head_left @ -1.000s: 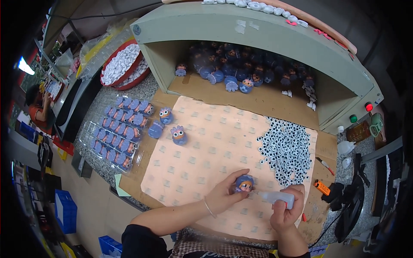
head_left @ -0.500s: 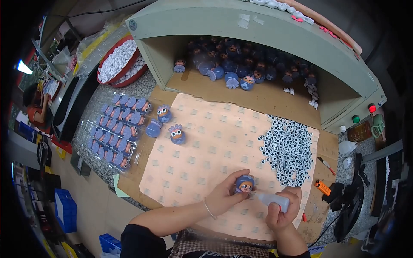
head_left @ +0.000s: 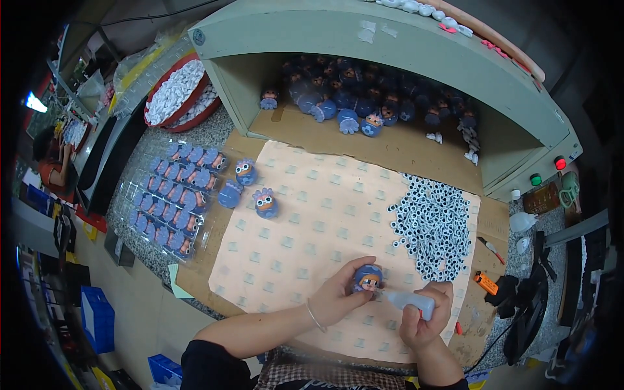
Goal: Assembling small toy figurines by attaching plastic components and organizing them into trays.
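Note:
My left hand (head_left: 339, 296) grips a small blue toy figure (head_left: 368, 277) with an orange face, held just above the peach patterned mat (head_left: 305, 227). My right hand (head_left: 424, 317) is closed around a small white squeeze bottle (head_left: 408, 300), whose nozzle points left and touches the figure. A heap of black-and-white googly eyes (head_left: 434, 224) lies on the mat to the upper right of my hands. Three more blue figures (head_left: 266, 203) stand at the mat's left edge.
A clear tray (head_left: 179, 195) filled with several blue figures sits at the left. A grey-green hood (head_left: 390, 58) at the back shelters many more figures (head_left: 364, 107). A red basin of white parts (head_left: 175, 94) stands back left. An orange cutter (head_left: 485, 283) lies at the right.
The bottle's nozzle has closed in on the figure, and both hands have shifted slightly. Otherwise the scene is the same.

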